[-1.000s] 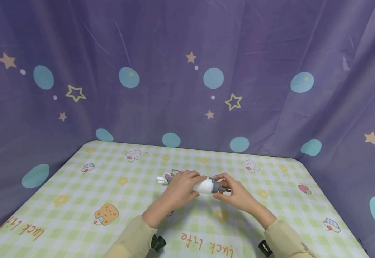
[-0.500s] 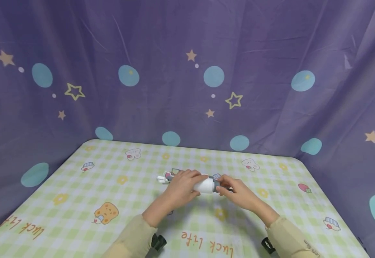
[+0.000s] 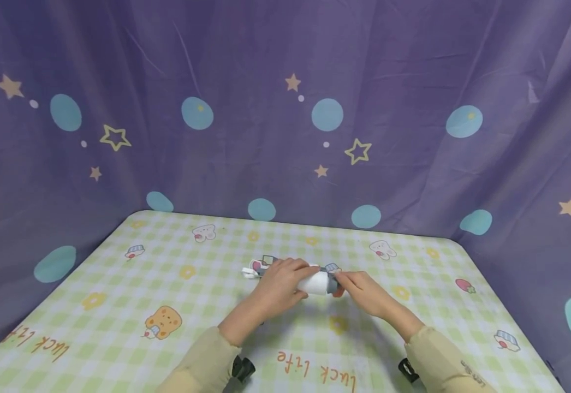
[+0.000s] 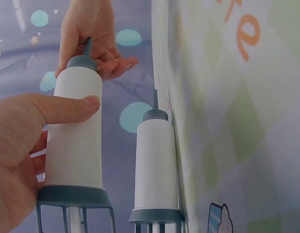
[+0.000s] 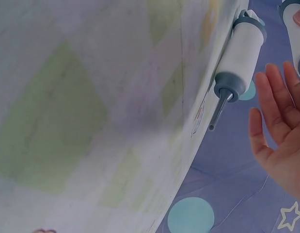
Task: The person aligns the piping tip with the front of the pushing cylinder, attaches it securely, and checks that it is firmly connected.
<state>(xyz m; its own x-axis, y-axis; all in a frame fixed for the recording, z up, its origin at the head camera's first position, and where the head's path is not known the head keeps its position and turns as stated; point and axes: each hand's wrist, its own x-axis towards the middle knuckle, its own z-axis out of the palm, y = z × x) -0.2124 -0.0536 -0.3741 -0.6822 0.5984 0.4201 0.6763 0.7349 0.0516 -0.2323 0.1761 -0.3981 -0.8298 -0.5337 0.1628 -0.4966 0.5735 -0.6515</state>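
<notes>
My left hand (image 3: 278,284) grips the white barrel of a syringe-like tube (image 3: 315,284), its thumb laid across the barrel in the left wrist view. The tube is held sideways over the table; its grey-blue cap (image 4: 82,63) carries a thin nozzle (image 4: 87,46). Around that cap sits my right hand (image 3: 366,295), thumb side on top and fingertips below, while its other fingers (image 5: 276,107) stretch out free. A second matching tube (image 4: 154,165) lies on the table beneath the first, mostly hidden from the head view by the left hand.
A green and white checked cloth (image 3: 207,327) with printed cartoons covers the table. Behind it hangs a purple curtain (image 3: 266,136) with stars and dots, close along the back and side edges. A white end piece (image 3: 250,272) pokes out left of the hand.
My right hand has drawn back slightly from the nozzle and turned over at the cap, its fingers now under it. The left hand and the tube stay nearly in place.
</notes>
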